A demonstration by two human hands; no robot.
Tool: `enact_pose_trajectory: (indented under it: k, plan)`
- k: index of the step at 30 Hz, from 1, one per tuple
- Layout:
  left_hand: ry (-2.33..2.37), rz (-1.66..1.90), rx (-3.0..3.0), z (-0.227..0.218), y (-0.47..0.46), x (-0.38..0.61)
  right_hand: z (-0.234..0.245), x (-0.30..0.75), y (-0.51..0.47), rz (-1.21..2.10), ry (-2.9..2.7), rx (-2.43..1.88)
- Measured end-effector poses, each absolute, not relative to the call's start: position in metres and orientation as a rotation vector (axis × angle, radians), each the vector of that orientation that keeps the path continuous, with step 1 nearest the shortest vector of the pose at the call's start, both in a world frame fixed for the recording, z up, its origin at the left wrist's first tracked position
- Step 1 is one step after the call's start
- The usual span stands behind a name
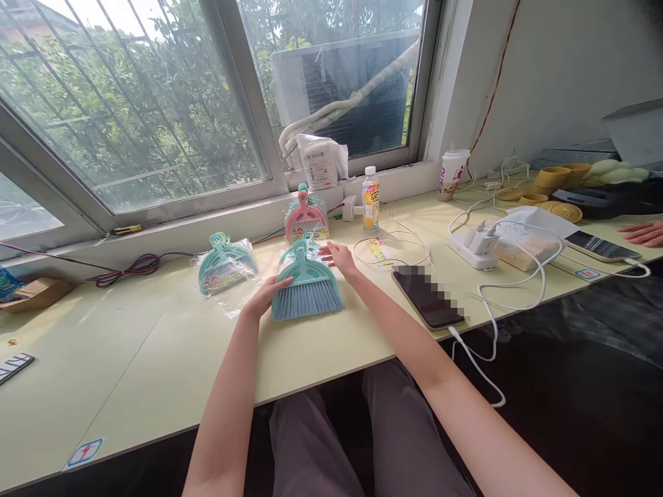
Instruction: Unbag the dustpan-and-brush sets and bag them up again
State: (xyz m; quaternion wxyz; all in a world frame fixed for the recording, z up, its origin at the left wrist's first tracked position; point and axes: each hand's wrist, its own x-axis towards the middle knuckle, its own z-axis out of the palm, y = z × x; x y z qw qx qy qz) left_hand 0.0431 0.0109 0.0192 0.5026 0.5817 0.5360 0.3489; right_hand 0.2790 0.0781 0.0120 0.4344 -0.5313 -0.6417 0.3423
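A small teal hand broom (306, 286) lies flat on the pale yellow desk (155, 359), bristles toward me. My left hand (266, 293) rests against its left edge with fingers stretched onto it. Just past the broom's right shoulder lies my right hand (339, 257), fingers spread flat over a clear wrapper with another teal set under it. A wrapped teal broom-and-dustpan set (226, 264) lies to the left. A wrapped pink set (306, 217) stands behind, near the window sill.
A dark phone (429, 298) on a white cable lies to the right. A small drink bottle (370, 199), a white power strip (474, 248), a cup (453, 174), and yellow bowls (552, 181) stand farther right. Another person's hand (644, 233) rests at the far right beside a second phone (601, 246).
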Motion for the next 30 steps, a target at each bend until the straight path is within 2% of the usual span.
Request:
enact_pose_trajectory:
  k: [3,5,9,21,30]
  plan:
    - [1.287,0.884,1.411,0.016,0.012,0.041,0.003,0.311,0.092,0.250,-1.553,-1.709]
    - [1.259,0.923,1.414,0.015,0.013,0.041,-0.006,0.330,0.100,0.062,-1.510,-1.975]
    - [1.228,0.962,1.440,0.015,0.015,0.042,-0.014,0.346,0.107,0.114,-1.539,-2.240]
    - [1.295,1.049,1.415,0.011,0.022,0.037,-0.013,0.351,0.108,0.173,-1.636,-2.152]
    - [1.205,1.216,1.202,0.005,0.028,0.032,-0.009,0.361,0.120,0.454,-1.385,-2.166]
